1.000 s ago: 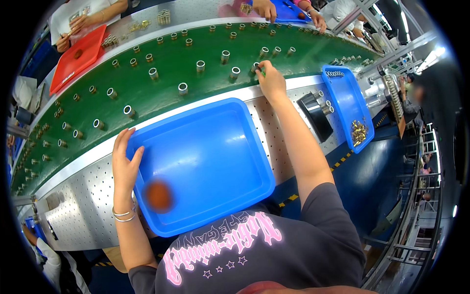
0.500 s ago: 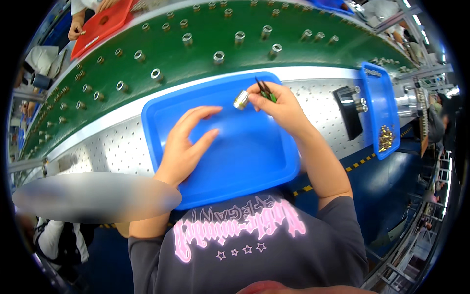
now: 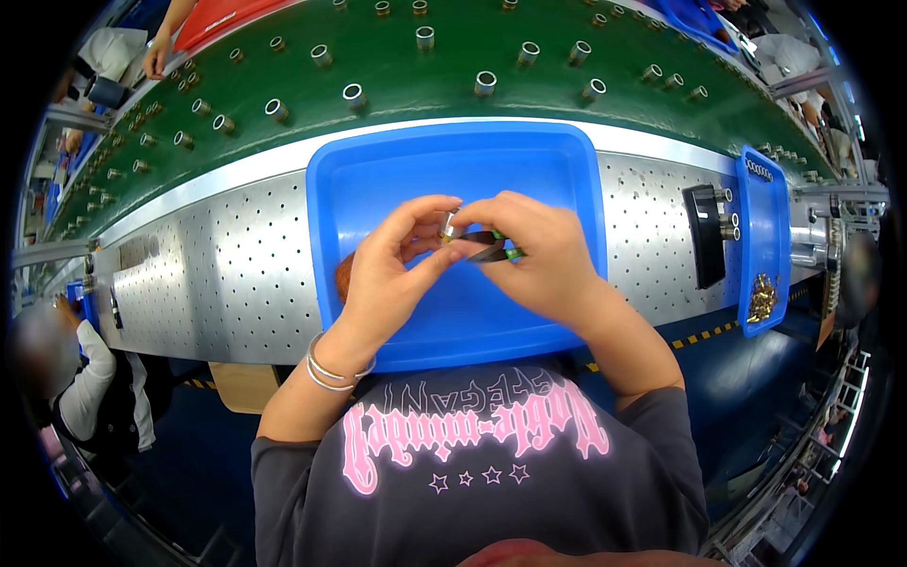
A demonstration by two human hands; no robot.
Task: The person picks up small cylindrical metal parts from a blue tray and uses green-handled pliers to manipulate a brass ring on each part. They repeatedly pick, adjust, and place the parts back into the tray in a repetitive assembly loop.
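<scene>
Both left hand point(image 3: 387, 269) and right hand point(image 3: 540, 253) pinch a metal sleeve point(image 3: 448, 225) between them; the tweezers point(image 3: 489, 254), also right-held, should best stay off its rim.

lower middle: dark grey shirt point(image 3: 529, 515) bears big ornate pink lettering point(image 3: 477, 430), with thin outlined letters point(image 3: 461, 395) above it and a row of star outlines point(image 3: 492, 475) below | upper left: red tray point(image 3: 248, 11) bears white print point(image 3: 220, 19), too small for reading

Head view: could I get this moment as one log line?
left hand: holds tube | right hand: holds black-green tool, fingers by tube | tray: beneath hands | belt: other tubes standing
</scene>
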